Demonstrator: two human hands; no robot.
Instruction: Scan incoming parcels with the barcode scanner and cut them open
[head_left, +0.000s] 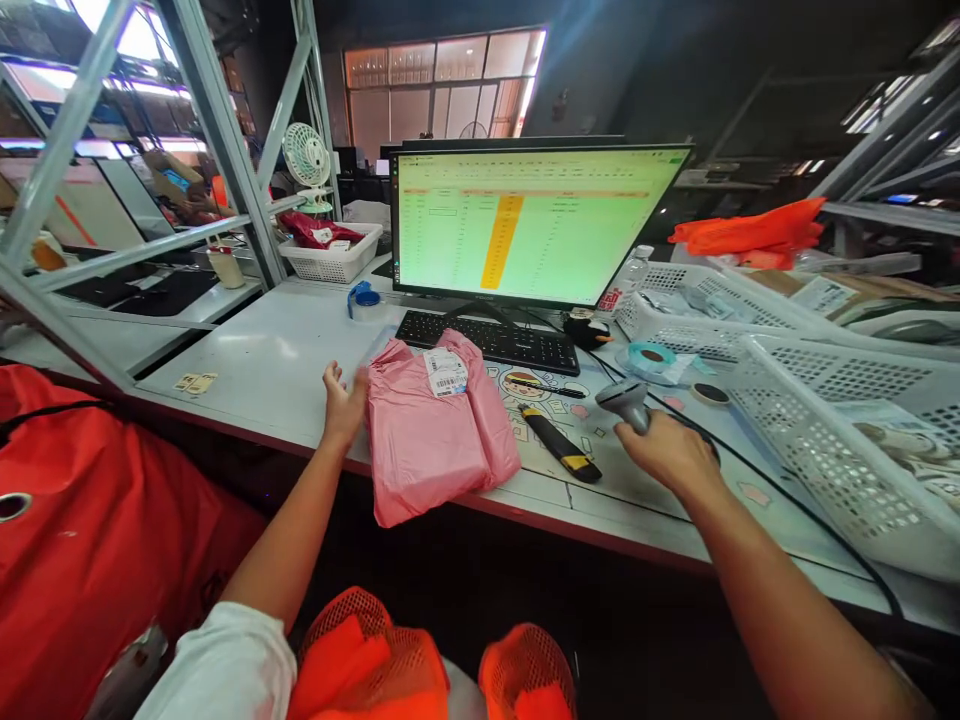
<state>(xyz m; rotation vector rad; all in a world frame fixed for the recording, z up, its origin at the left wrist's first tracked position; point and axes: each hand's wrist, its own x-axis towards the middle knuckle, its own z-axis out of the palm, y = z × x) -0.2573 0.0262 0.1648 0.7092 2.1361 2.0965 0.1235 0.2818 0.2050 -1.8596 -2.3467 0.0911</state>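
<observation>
A pink plastic mailing bag lies on the table's front edge, its lower end jutting over. A white barcode label is stuck near its top. My left hand is at the bag's left side, fingers apart and partly blurred; whether it touches the bag I cannot tell. In my right hand is a grey barcode scanner, fingers wrapped round its handle and its head pointing left toward the bag. Between the bag and the scanner lie a black and yellow utility knife and a black pen.
Behind the bag stand a black keyboard and a lit monitor showing a spreadsheet. White plastic baskets line the right side. Tape rolls and a cable lie near the scanner. A red bag bulges at the left.
</observation>
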